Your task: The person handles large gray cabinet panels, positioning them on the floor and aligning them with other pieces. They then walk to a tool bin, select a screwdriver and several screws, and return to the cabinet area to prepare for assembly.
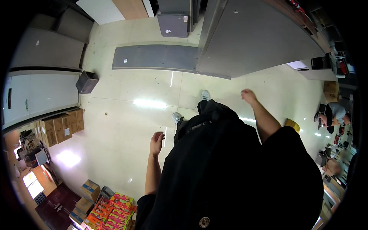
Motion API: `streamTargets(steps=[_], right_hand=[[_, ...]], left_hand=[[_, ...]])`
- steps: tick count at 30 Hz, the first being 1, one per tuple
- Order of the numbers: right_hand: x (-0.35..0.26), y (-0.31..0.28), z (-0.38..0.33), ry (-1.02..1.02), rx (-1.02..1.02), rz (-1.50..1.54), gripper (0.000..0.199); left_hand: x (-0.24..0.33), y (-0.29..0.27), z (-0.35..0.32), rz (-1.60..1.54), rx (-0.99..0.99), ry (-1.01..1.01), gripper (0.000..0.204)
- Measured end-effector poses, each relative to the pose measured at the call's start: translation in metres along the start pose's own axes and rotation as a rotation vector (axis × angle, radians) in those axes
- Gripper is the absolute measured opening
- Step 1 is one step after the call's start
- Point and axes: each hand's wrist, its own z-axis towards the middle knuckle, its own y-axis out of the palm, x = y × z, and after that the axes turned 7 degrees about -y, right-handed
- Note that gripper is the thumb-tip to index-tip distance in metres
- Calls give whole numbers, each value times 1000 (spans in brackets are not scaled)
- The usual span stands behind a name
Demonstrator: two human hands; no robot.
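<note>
My left hand hangs beside my body above the pale floor, its fingers curled in. Small dark bits show at its fingertips, too small to name. My right hand is held out ahead on the other side, loosely bent with fingers somewhat apart and nothing visible in it. Neither hand touches the furniture. Ahead of my feet a long grey panel lies on the floor. Its right end meets a large grey panel, which is nearer my right hand than my left.
Grey cabinets and a small dark box stand at the left, with cardboard cartons below them. Colourful boxes are stacked at lower left. A grey block-shaped unit stands far ahead. People sit at the right.
</note>
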Motion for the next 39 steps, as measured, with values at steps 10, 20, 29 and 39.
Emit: streamTargets(steps=[10, 20, 29, 39], right_hand=[[-108, 47, -126, -183, -197, -176, 27], [-8, 15, -218, 365, 77, 18, 31], [-34, 27, -205, 50, 69, 128, 36], [89, -54, -164, 284, 66, 512, 40]], left_hand=[[-271, -118, -89, -144, 195, -772, 16], [-200, -157, 39, 57, 90, -335, 31], [-86, -117, 88, 109, -39, -179, 47], [155, 15, 104, 585, -157, 343, 28]])
